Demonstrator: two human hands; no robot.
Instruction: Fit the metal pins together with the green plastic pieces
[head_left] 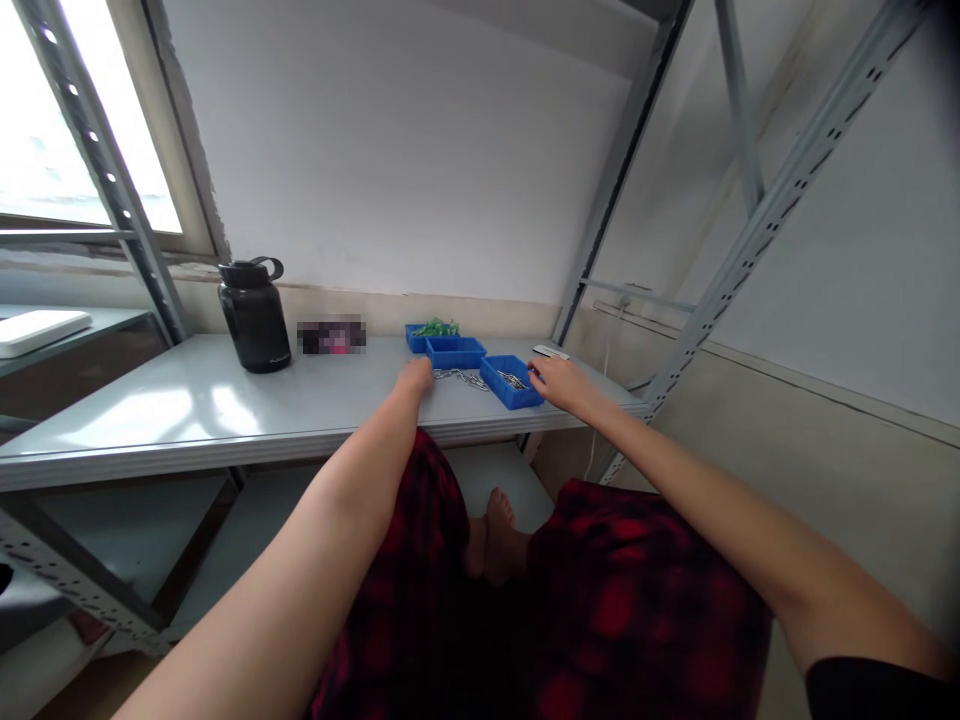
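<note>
My right hand [559, 382] is at the right end of a blue bin [512, 397], with its curled fingers on the rim. Small silvery metal pieces [513, 380] lie inside this bin. To its left, more shiny metal pieces [472, 379] are scattered on the grey tabletop [330, 398]. My left hand [416, 377] is low over the table beside these loose pieces; motion blurs its fingers, so I cannot make out whether it holds anything. Behind them stands a second blue bin [457, 353], and a third blue bin [415, 340] holds green pieces [437, 328].
A black water bottle [255, 318] stands at the left of the table, with a pixelated item [331, 335] beside it. A flat white object [551, 351] lies behind my right hand. Metal shelf posts [626, 160] rise at both sides, and a wall closes the back.
</note>
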